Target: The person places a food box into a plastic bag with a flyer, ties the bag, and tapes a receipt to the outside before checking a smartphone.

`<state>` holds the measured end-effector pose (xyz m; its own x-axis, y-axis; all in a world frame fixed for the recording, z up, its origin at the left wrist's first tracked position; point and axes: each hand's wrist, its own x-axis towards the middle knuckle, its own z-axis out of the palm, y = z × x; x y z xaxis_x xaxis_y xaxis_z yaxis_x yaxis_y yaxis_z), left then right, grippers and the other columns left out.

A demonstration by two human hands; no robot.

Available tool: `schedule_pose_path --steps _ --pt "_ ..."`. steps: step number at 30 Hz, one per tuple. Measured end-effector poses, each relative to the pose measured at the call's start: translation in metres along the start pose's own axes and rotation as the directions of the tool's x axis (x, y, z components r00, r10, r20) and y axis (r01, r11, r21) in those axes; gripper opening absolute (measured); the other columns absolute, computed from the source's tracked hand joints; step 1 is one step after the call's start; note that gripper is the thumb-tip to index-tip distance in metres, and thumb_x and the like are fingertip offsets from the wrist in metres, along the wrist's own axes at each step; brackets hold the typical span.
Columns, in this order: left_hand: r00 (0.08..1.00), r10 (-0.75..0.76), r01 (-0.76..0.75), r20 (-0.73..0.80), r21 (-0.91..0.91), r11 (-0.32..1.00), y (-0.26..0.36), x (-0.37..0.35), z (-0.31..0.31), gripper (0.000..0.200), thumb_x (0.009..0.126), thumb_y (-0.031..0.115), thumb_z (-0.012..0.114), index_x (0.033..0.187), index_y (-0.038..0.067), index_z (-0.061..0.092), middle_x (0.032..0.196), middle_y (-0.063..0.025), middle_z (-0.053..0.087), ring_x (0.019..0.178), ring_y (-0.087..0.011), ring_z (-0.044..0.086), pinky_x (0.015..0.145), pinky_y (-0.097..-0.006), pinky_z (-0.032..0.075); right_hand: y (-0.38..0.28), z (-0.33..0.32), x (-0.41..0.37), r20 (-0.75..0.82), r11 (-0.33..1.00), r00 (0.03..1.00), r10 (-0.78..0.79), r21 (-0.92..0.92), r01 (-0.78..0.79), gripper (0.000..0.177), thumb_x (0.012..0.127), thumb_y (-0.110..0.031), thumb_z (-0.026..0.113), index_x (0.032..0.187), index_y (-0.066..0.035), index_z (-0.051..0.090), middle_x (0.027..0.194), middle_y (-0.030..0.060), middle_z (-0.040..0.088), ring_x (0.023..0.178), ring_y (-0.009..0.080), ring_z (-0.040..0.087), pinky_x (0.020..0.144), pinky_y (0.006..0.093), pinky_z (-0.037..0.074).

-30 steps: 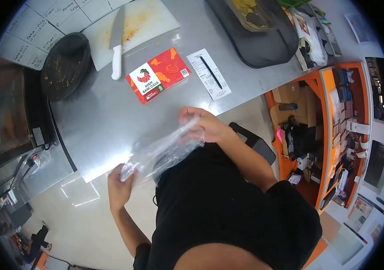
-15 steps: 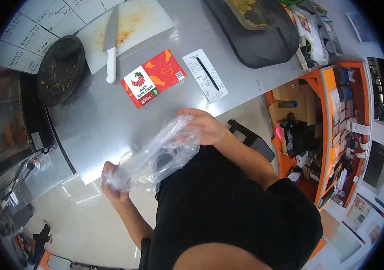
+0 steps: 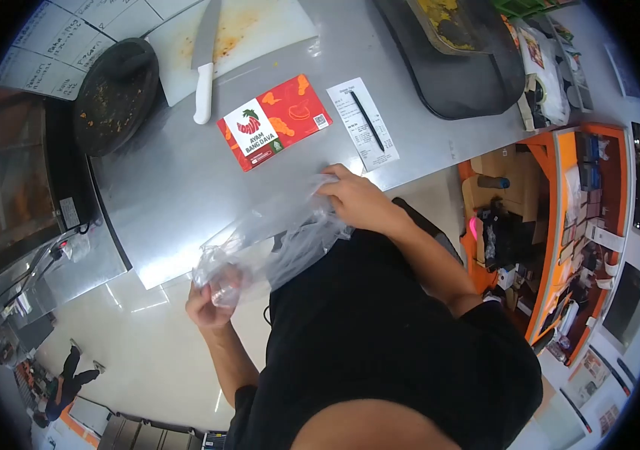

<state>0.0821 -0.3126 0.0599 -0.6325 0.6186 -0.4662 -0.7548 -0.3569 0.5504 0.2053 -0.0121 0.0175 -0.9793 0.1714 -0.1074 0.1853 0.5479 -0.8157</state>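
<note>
A clear plastic bag (image 3: 279,240) is stretched between my two hands, in front of my body at the table's near edge. My left hand (image 3: 211,304) is closed on the bag's lower left end, its fingers partly seen through the film. At the other end, my right hand (image 3: 354,196) pinches the bag's upper edge between thumb and fingers. Just beyond the bag lies a red and white food box (image 3: 275,121) printed "Ayam Bang Dava". A paper receipt (image 3: 350,112) with a black pen (image 3: 367,121) across it lies to the box's right.
On the steel table (image 3: 177,195) are a white cutting board (image 3: 260,34) with a knife (image 3: 204,82), a dark stone mortar (image 3: 114,97) and a black tray (image 3: 455,90) under a food container (image 3: 447,26). Orange shelves (image 3: 552,225) stand right. Another person (image 3: 69,386) is far off, lower left.
The bag has been pulled wider and flatter between my hands. My view has shifted, so the table things sit farther right. The distant person shows more fully.
</note>
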Motion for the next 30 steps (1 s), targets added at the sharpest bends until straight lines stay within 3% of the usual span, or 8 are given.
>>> schedule_pose_path --steps 3,7,10,12,14,20,24,30 --pt "0.820 0.070 0.109 0.568 -0.275 0.955 0.002 0.011 -0.001 0.065 0.075 0.012 0.067 0.135 0.006 0.044 0.073 -0.0015 0.052 0.062 -0.0133 0.050 0.065 -0.0291 0.046 -0.031 0.001 0.009 -0.078 0.945 0.963 0.257 -0.191 -0.267 0.025 0.079 -0.011 0.066 0.102 -0.003 0.064 0.122 0.0223 0.052 0.088 0.0435 0.064 0.076 0.0510 0.053" --pt "0.968 0.076 -0.133 0.240 0.228 0.965 0.007 0.011 -0.003 0.053 0.079 0.000 0.059 0.130 0.002 0.045 0.084 -0.0069 0.058 0.068 -0.0217 0.057 0.078 -0.0397 0.049 -0.025 0.000 0.016 -0.128 0.896 0.925 0.358 -0.231 -0.379 0.037 0.077 -0.012 0.067 0.112 -0.003 0.061 0.121 0.0229 0.053 0.089 0.0419 0.064 0.077 0.0495 0.053" --pt "0.790 0.425 -0.286 0.441 0.879 -0.381 -0.002 0.046 0.003 0.058 0.079 -0.014 0.041 0.135 0.002 0.042 0.132 -0.0121 0.045 0.112 -0.0259 0.055 0.084 -0.0339 0.050 0.000 -0.005 0.015 -0.108 0.977 0.993 0.053 0.209 -0.030 0.038 0.079 -0.008 0.066 0.116 -0.008 0.062 0.104 0.0231 0.060 0.090 0.0414 0.063 0.074 0.0460 0.052" --pt "0.748 0.521 -0.213 0.410 0.893 -0.397 -0.007 0.054 0.002 0.061 0.074 -0.016 0.040 0.131 0.002 0.047 0.131 -0.0123 0.047 0.108 -0.0270 0.056 0.081 -0.0345 0.051 0.006 -0.012 0.014 -0.020 0.970 0.998 0.055 0.237 -0.049 0.038 0.079 -0.008 0.065 0.117 -0.008 0.062 0.098 0.0210 0.060 0.088 0.0390 0.064 0.073 0.0450 0.052" --pt "0.817 0.544 -0.214 -0.190 0.776 0.593 -0.007 0.052 0.013 0.063 0.068 -0.017 0.040 0.125 0.004 0.055 0.129 -0.0153 0.048 0.106 -0.0288 0.055 0.087 -0.0390 0.048 0.005 -0.007 0.014 0.065 0.960 0.996 0.062 0.269 -0.077 0.038 0.079 -0.008 0.065 0.117 -0.008 0.062 0.092 0.0189 0.060 0.085 0.0367 0.065 0.072 0.0440 0.052" --pt "0.788 0.214 -0.614 0.577 0.763 0.201 0.005 0.054 -0.012 0.057 0.069 -0.019 0.039 0.113 0.007 0.064 0.114 -0.0163 0.051 0.098 -0.0290 0.054 0.075 -0.0352 0.051 -0.034 0.004 0.022 0.033 0.831 0.905 0.425 -0.411 -0.375 0.051 0.074 -0.028 0.078 0.112 0.001 0.059 0.123 0.0250 0.046 0.079 0.0410 0.065 0.072 0.0440 0.055" --pt "0.914 0.377 0.061 0.150 0.868 -0.494 -0.034 0.060 0.035 0.027 0.080 0.000 0.059 0.107 -0.002 0.062 0.123 -0.0239 0.042 0.097 -0.0408 0.054 0.074 -0.0437 0.055 -0.027 0.008 0.026 0.066 0.804 0.884 0.462 -0.451 -0.387 0.062 0.067 -0.032 0.085 0.110 0.003 0.059 0.132 0.0278 0.036 0.084 0.0425 0.064 0.075 0.0453 0.056" --pt "0.891 0.448 0.249 -0.071 0.901 -0.354 -0.036 0.068 0.029 0.067 0.071 0.005 0.074 0.130 0.003 0.043 0.129 -0.0257 0.036 0.100 -0.0474 0.058 0.077 -0.0488 0.055 -0.006 -0.033 0.029 0.138 0.937 0.979 0.150 -0.337 -0.096 0.063 0.066 -0.016 0.081 0.124 -0.017 0.059 0.140 0.0176 0.039 0.119 0.0423 0.049 0.096 0.0477 0.045"
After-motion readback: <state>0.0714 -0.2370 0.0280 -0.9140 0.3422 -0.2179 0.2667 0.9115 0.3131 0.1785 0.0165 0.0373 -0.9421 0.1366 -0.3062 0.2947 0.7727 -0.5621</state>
